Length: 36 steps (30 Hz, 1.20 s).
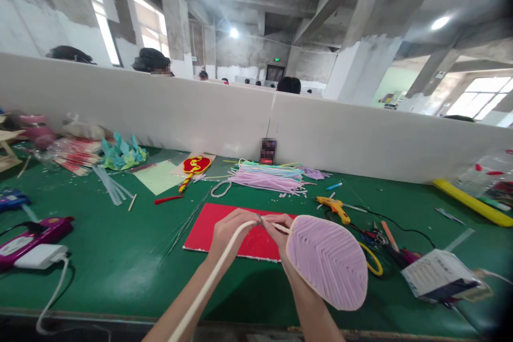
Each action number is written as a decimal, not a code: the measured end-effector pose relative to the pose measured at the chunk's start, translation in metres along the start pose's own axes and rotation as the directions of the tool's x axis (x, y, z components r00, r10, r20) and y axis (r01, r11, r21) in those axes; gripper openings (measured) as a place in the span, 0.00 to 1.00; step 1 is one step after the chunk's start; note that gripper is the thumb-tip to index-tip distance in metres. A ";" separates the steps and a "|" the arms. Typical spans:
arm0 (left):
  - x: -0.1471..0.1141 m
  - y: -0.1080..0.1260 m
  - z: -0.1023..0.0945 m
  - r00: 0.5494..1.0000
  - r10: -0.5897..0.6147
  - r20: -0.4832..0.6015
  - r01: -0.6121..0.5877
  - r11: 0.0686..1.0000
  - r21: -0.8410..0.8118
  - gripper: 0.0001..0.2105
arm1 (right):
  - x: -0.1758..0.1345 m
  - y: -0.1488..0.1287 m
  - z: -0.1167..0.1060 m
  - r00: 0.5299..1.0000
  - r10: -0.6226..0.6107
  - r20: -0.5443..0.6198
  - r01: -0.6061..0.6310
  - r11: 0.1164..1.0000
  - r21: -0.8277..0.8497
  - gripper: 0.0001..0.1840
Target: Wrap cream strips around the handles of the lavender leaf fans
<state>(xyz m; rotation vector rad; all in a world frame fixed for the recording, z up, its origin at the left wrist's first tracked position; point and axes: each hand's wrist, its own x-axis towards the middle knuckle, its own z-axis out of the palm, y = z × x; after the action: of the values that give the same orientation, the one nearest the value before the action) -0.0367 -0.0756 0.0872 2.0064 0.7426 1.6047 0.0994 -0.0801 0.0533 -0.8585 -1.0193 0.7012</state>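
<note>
A leaf-shaped fan [328,262] faces up at the right, covered in slanting lilac fuzzy strips with a cream rim. My right hand [282,230] is closed around its thin, pale handle, close to the fan's base. From the handle's end a long cream cord [218,267] runs over my left forearm and out at the bottom. With fingers pinched, my left hand [234,230] grips this cord where it meets the handle. The fingertips of both hands nearly touch, and they hide the exact join. Beneath them lies a red board [202,227] on the green table.
Bundled lilac and blue pipe cleaners [266,177] lie behind the board. A yellow glue gun [335,208] with a black cable rests at right, near a white box [438,275]. A purple power strip [36,240] is at left. A red-and-yellow fan [195,165] lies farther back, before a white partition [200,112].
</note>
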 end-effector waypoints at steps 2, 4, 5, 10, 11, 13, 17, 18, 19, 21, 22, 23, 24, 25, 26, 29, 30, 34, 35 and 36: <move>0.003 0.001 0.000 0.999 -0.039 0.002 0.039 0.999 -0.017 0.07 | 0.001 0.000 0.000 1.000 -0.009 -0.003 0.009 1.000 0.002 0.09; 0.006 0.002 -0.001 0.993 -0.115 0.022 0.116 0.992 -0.041 0.06 | 0.001 0.000 0.000 1.000 -0.002 -0.007 0.002 1.000 -0.008 0.10; 0.007 0.001 -0.001 0.986 -0.162 0.038 0.163 0.985 -0.050 0.05 | 0.000 -0.001 0.000 1.000 0.008 -0.003 -0.008 1.000 -0.018 0.10; 0.012 -0.005 -0.006 0.945 -0.303 0.122 0.309 0.951 -0.028 0.04 | -0.004 -0.007 -0.002 0.998 0.041 0.048 -0.038 0.998 -0.050 0.07; 0.014 -0.006 -0.007 0.937 -0.322 0.136 0.329 0.944 -0.033 0.04 | -0.005 -0.008 -0.002 0.997 0.044 0.065 -0.040 0.998 -0.051 0.06; 0.016 -0.006 -0.008 0.914 -0.371 0.168 0.384 0.922 -0.056 0.03 | -0.007 -0.010 -0.003 0.995 0.049 0.082 -0.045 0.998 -0.042 0.05; 0.019 -0.004 -0.009 0.858 -0.463 0.221 0.490 0.867 -0.086 0.04 | -0.008 -0.012 -0.004 0.992 0.077 0.104 -0.073 0.996 -0.046 0.05; 0.019 -0.004 -0.010 0.847 -0.480 0.229 0.510 0.855 -0.093 0.04 | -0.008 -0.012 -0.005 0.989 0.086 0.119 -0.079 0.995 -0.060 0.05; 0.020 -0.004 -0.010 0.837 -0.494 0.237 0.526 0.844 -0.100 0.05 | -0.008 -0.011 -0.006 0.986 0.096 0.138 -0.086 0.993 -0.076 0.05; 0.020 -0.005 -0.011 0.817 -0.515 0.259 0.555 0.824 -0.111 0.05 | -0.008 -0.009 -0.008 0.981 0.119 0.156 -0.104 0.990 -0.097 0.04; 0.020 -0.006 -0.011 0.807 -0.522 0.275 0.567 0.815 -0.119 0.06 | -0.008 -0.007 -0.009 0.978 0.133 0.158 -0.118 0.988 -0.100 0.04; 0.020 -0.007 -0.011 0.797 -0.528 0.293 0.580 0.805 -0.126 0.05 | -0.009 -0.005 -0.010 0.976 0.149 0.157 -0.135 0.986 -0.096 0.03; 0.020 -0.008 -0.011 0.784 -0.534 0.315 0.594 0.793 -0.135 0.05 | -0.009 -0.004 -0.010 0.974 0.164 0.156 -0.151 0.985 -0.087 0.03; 0.019 -0.010 -0.011 0.769 -0.541 0.340 0.612 0.777 -0.146 0.05 | -0.010 -0.003 -0.010 0.971 0.177 0.159 -0.167 0.983 -0.075 0.04; 0.019 -0.011 -0.011 0.751 -0.549 0.366 0.632 0.758 -0.159 0.04 | -0.010 -0.003 -0.010 0.968 0.190 0.163 -0.182 0.981 -0.063 0.04; 0.017 -0.016 -0.010 0.701 -0.568 0.431 0.688 0.699 -0.197 0.05 | -0.013 -0.012 -0.007 0.952 0.235 0.194 -0.232 0.972 -0.039 0.05; 0.016 -0.018 -0.011 0.694 -0.569 0.441 0.695 0.688 -0.208 0.06 | -0.015 -0.016 -0.006 0.945 0.253 0.206 -0.252 0.967 -0.033 0.05; 0.016 -0.016 -0.012 0.760 -0.506 0.407 0.615 0.763 -0.199 0.07 | -0.018 -0.033 -0.003 0.908 0.338 0.247 -0.355 0.935 0.026 0.03; 0.016 -0.014 -0.013 0.790 -0.474 0.389 0.570 0.802 -0.180 0.06 | -0.019 -0.034 -0.003 0.905 0.354 0.237 -0.375 0.925 0.052 0.04; 0.016 -0.012 -0.013 0.819 -0.439 0.370 0.520 0.840 -0.153 0.04 | -0.019 -0.034 -0.003 0.904 0.365 0.222 -0.389 0.918 0.079 0.04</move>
<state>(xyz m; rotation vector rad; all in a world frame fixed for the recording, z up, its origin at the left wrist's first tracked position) -0.0480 -0.0559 0.0932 1.6612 0.7984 0.9869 0.0987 -0.1132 0.0744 -0.8998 -0.9871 1.1914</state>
